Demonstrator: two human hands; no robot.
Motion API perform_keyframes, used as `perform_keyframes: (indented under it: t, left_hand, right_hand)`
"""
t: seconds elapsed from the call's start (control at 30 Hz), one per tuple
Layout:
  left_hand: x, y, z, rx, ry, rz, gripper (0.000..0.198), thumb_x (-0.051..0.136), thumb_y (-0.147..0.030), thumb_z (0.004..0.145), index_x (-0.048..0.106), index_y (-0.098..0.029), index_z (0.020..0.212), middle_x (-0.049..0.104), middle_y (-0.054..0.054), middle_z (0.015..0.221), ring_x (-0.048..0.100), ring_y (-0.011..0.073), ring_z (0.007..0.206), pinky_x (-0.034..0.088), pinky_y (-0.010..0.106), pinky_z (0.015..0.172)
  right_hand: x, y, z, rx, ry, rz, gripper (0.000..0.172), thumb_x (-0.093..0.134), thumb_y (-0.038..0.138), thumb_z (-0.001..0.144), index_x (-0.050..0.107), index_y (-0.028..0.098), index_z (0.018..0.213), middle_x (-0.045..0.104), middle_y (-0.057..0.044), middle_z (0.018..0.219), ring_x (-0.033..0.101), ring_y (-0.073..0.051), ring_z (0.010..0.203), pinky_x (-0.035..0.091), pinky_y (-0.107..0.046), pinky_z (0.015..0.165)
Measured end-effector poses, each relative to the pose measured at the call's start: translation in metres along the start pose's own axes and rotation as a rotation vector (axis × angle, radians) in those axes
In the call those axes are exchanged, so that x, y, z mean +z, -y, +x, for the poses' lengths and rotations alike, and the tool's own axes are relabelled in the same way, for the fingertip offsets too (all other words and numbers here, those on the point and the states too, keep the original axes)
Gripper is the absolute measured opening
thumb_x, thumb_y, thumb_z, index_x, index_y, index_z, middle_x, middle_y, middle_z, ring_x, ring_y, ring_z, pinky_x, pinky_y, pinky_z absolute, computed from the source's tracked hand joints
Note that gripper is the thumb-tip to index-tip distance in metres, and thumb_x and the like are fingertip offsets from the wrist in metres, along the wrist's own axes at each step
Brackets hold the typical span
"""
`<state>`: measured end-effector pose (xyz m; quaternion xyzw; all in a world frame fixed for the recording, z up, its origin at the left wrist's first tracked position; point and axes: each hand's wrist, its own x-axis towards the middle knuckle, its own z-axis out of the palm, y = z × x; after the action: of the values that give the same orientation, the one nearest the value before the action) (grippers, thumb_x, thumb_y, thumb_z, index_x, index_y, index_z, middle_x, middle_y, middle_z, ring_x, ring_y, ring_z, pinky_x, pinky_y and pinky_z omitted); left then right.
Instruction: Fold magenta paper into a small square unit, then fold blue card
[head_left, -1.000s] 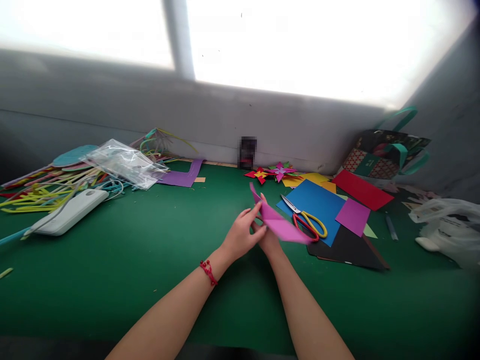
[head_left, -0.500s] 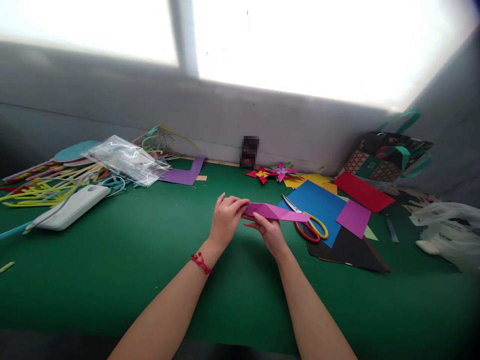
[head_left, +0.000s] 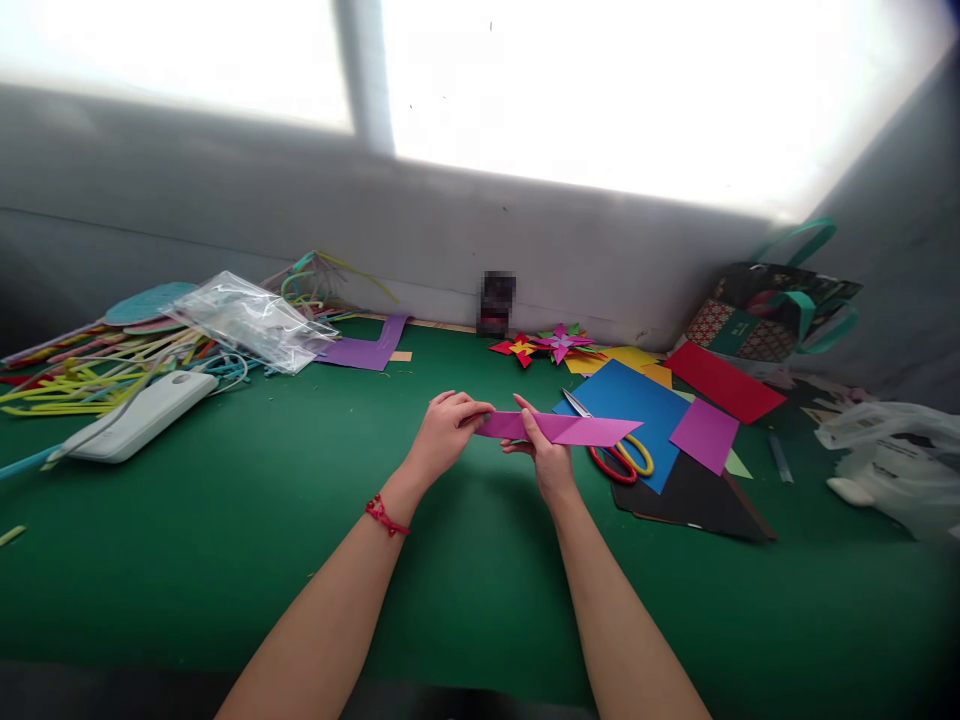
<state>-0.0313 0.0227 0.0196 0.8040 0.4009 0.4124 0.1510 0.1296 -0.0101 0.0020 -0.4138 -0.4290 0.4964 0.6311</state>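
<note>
A folded strip of pink-purple paper (head_left: pixel 581 430) is held level above the table, its right end cut at a slant. My left hand (head_left: pixel 448 430), with a red bracelet at the wrist, pinches the strip's left end between thumb and fingers. Around the strip's middle, my right hand (head_left: pixel 546 455) grips it with the thumb in front and the fingers behind and below. Just beyond the strip's right end lie scissors (head_left: pixel 622 465) with red and yellow handles, resting partly on a blue sheet of paper (head_left: pixel 637 400).
Folded paper flowers (head_left: pixel 559 343) lie by the wall. Right of the scissors are a red sheet (head_left: pixel 724 382), a purple square (head_left: pixel 705 435), a black sheet (head_left: pixel 682 500) and a plastic bag (head_left: pixel 892 465). To the left are a white power strip (head_left: pixel 142 415), pipe cleaners (head_left: pixel 90 385) and clear plastic packaging (head_left: pixel 251 320).
The strip now extends further right and shows more of its face. My left hand has moved slightly left and down; my right thumb has shifted onto the front of the strip.
</note>
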Motion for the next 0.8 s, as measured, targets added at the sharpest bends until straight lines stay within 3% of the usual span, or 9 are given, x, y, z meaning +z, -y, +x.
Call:
perform_keyframes:
  t: [0.1, 0.23, 0.37, 0.5, 0.57, 0.67, 0.7, 0.8]
  left_hand:
    - [-0.005, 0.003, 0.001, 0.002, -0.006, 0.018, 0.021, 0.046, -0.022, 0.083, 0.065, -0.026, 0.091, 0.061, -0.001, 0.078, 0.057, 0.0135, 0.076, 0.028, 0.038, 0.099]
    - [-0.009, 0.003, 0.001, -0.022, -0.072, 0.066, 0.021, 0.046, -0.022, 0.083, 0.065, -0.028, 0.090, 0.060, -0.001, 0.079, 0.057, 0.0138, 0.080, 0.021, 0.043, 0.104]
    - [-0.009, -0.002, 0.001, -0.069, -0.242, 0.098, 0.025, 0.053, -0.026, 0.080, 0.060, -0.029, 0.103, 0.057, 0.002, 0.105, 0.047, 0.0205, 0.111, 0.011, 0.048, 0.107]
    - [-0.004, -0.001, 0.002, -0.310, -0.475, -0.180, 0.061, 0.059, -0.037, 0.075, 0.034, -0.027, 0.129, 0.036, 0.009, 0.135, 0.030, 0.0238, 0.127, 0.023, 0.043, 0.105]
    - [0.001, 0.001, 0.002, -0.473, -0.409, -0.497, 0.062, 0.058, -0.042, 0.075, 0.034, -0.022, 0.129, 0.038, 0.013, 0.134, 0.035, 0.0248, 0.124, 0.033, 0.040, 0.099]
    - [0.012, -0.002, 0.000, -0.575, -0.047, -0.997, 0.049, 0.054, -0.044, 0.078, 0.050, -0.013, 0.116, 0.055, 0.016, 0.115, 0.054, 0.0237, 0.104, 0.046, 0.036, 0.086]
    - [0.016, -0.004, -0.001, -0.580, -0.002, -1.089, 0.048, 0.055, -0.042, 0.078, 0.051, -0.013, 0.115, 0.058, 0.014, 0.109, 0.059, 0.0211, 0.095, 0.047, 0.034, 0.082]
    - [0.024, -0.012, -0.004, -0.576, -0.015, -1.163, 0.048, 0.061, -0.037, 0.074, 0.054, -0.015, 0.116, 0.063, 0.007, 0.082, 0.059, 0.0129, 0.070, 0.049, 0.027, 0.067]
  right_hand:
    - [0.001, 0.004, -0.001, 0.013, 0.029, 0.004, 0.046, 0.057, 0.039, 0.076, 0.053, 0.023, 0.119, 0.067, -0.003, 0.087, 0.066, -0.016, 0.061, 0.056, -0.026, 0.049]
    - [0.002, 0.007, -0.002, -0.003, 0.027, 0.041, 0.042, 0.059, 0.037, 0.075, 0.055, 0.021, 0.114, 0.057, -0.008, 0.117, 0.068, -0.021, 0.071, 0.056, -0.025, 0.045]
    - [0.000, 0.004, 0.001, -0.029, -0.031, 0.057, 0.033, 0.060, 0.033, 0.075, 0.060, 0.016, 0.104, 0.058, -0.009, 0.116, 0.068, -0.021, 0.072, 0.057, -0.024, 0.049]
    - [-0.003, 0.002, 0.005, -0.041, -0.109, 0.114, 0.036, 0.062, 0.031, 0.074, 0.059, 0.015, 0.107, 0.064, -0.009, 0.103, 0.068, -0.020, 0.072, 0.057, -0.022, 0.051]
    - [-0.003, 0.003, 0.005, -0.028, -0.123, 0.143, 0.037, 0.063, 0.031, 0.074, 0.058, 0.016, 0.108, 0.065, -0.008, 0.101, 0.069, -0.020, 0.072, 0.057, -0.021, 0.051]
    - [-0.001, 0.003, 0.004, 0.014, -0.116, 0.171, 0.038, 0.064, 0.031, 0.073, 0.059, 0.016, 0.107, 0.065, -0.007, 0.102, 0.069, -0.020, 0.072, 0.057, -0.021, 0.050]
    - [0.001, 0.003, 0.004, 0.032, -0.108, 0.176, 0.038, 0.064, 0.031, 0.072, 0.059, 0.016, 0.107, 0.065, -0.008, 0.101, 0.069, -0.020, 0.072, 0.057, -0.021, 0.050]
    - [0.003, 0.002, 0.002, 0.073, -0.090, 0.180, 0.037, 0.065, 0.031, 0.071, 0.059, 0.015, 0.104, 0.066, -0.009, 0.099, 0.068, -0.020, 0.070, 0.056, -0.022, 0.047]
